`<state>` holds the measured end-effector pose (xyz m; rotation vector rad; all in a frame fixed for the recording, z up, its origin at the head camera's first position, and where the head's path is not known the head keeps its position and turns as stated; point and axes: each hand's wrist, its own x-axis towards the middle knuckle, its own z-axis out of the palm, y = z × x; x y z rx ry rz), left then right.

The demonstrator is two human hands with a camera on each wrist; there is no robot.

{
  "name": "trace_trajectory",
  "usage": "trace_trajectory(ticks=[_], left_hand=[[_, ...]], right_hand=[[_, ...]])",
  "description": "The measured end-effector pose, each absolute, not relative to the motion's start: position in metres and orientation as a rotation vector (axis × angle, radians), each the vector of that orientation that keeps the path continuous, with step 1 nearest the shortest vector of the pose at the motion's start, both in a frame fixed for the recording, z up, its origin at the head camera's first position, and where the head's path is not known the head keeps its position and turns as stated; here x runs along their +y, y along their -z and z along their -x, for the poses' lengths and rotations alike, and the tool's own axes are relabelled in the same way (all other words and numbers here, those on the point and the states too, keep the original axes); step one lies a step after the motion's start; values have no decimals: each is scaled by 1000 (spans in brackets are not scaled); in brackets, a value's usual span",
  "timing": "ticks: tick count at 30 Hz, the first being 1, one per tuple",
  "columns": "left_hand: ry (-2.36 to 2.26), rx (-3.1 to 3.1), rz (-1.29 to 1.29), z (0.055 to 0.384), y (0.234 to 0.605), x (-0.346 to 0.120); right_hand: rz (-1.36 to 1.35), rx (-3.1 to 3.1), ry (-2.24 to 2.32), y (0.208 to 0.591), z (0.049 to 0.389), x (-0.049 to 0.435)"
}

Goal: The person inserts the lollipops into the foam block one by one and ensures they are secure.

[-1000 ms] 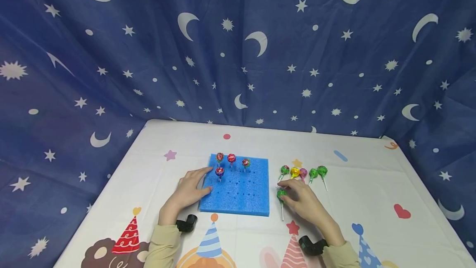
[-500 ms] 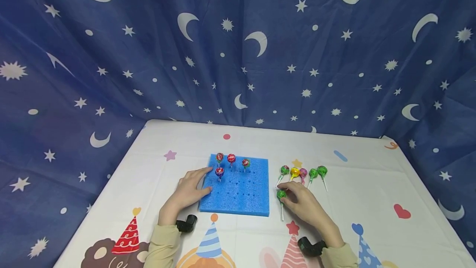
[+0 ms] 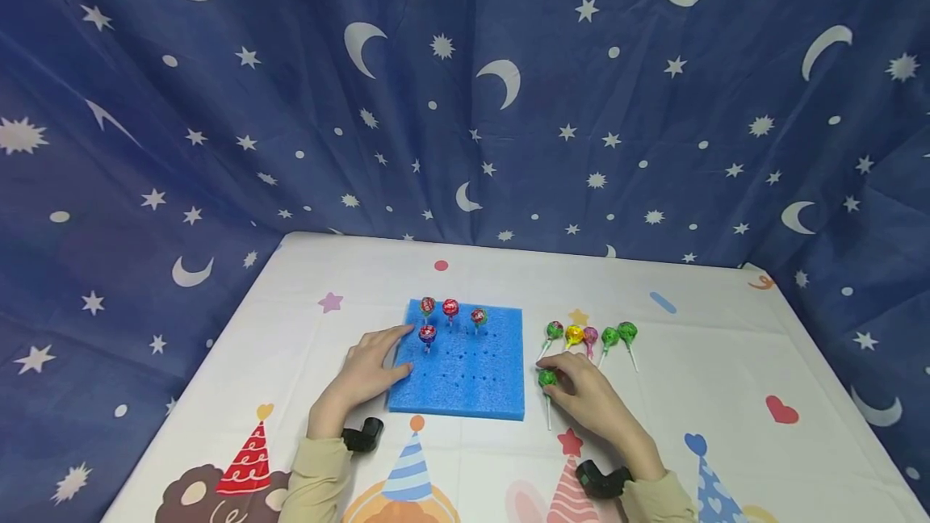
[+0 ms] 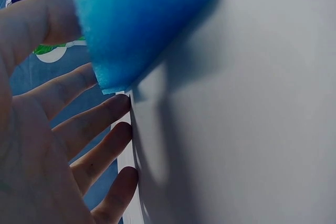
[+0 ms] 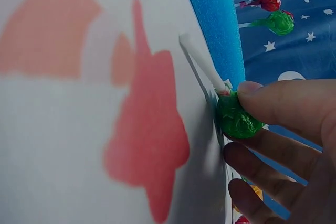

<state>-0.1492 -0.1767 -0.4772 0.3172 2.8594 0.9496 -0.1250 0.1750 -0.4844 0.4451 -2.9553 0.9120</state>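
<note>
A blue foam block (image 3: 487, 394) with rows of small holes lies on the table. Standing upright in its back left part are several lollipops, among them a purple one (image 3: 427, 334) in front of a red one (image 3: 450, 308). My left hand (image 3: 363, 370) rests against the block's left edge, fingers spread, as the left wrist view shows with the foam corner (image 4: 152, 19). Right of the block, my right hand (image 3: 590, 398) pinches the green head of a lollipop (image 5: 239, 116) between thumb and fingers. That lollipop's white stick points toward the person, on or close above the cloth.
Behind the right hand lies a row of loose lollipops, including a yellow one (image 3: 574, 335), a pink one (image 3: 590, 336) and a green one (image 3: 628, 332). A white printed cloth (image 3: 690, 345) covers the table. A blue curtain (image 3: 538, 152) hangs at the back.
The head view has shifted very slightly. Both hands keep almost the same place, the left at the foam block and the right at the green lollipop.
</note>
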Motion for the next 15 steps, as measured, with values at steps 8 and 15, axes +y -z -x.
trace_trajectory(ticks=[8,15], left_hand=[[-948,2852,-307,149,475,-176],[-943,2849,-308,149,474,-176]], right_hand=[[-474,-2935,-948,485,126,176],[-488,-2918,-989,484,127,178]])
